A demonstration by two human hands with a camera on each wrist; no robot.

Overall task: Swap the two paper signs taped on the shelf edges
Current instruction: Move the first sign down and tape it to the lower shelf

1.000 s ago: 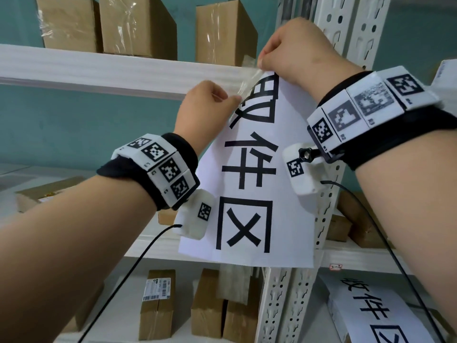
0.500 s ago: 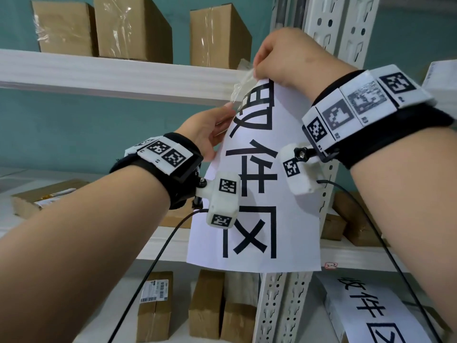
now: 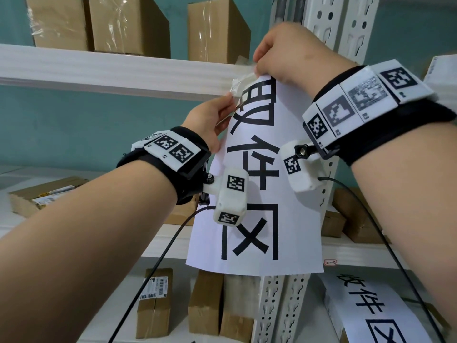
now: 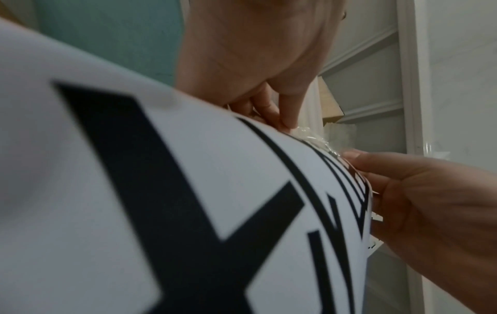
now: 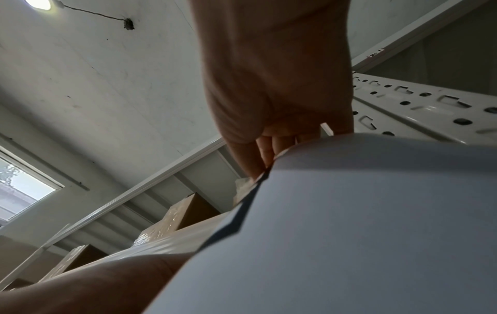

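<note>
A white paper sign (image 3: 257, 184) with large black characters hangs in front of the rack's upright post. My right hand (image 3: 259, 68) pinches its top edge, level with the upper shelf edge (image 3: 111, 70). Crumpled clear tape (image 3: 243, 82) is bunched at the sign's top left corner. My left hand (image 3: 223, 107) pinches the sign's left edge just below the tape, thumb on the printed face (image 4: 349, 156). In the right wrist view my right hand (image 5: 263, 163) grips the curved sheet (image 5: 363, 212). A second sign (image 3: 371, 315) lies low at the right.
Cardboard boxes (image 3: 128, 23) stand on the upper shelf, and others (image 3: 154, 303) sit on the shelves below. The white perforated upright (image 3: 279, 308) runs behind the held sign. Camera cables (image 3: 158, 261) hang from both wrists.
My left hand let go of the tape at the top corner, dropped and turned, and now holds the sign's left edge. My right hand kept its hold on the top.
</note>
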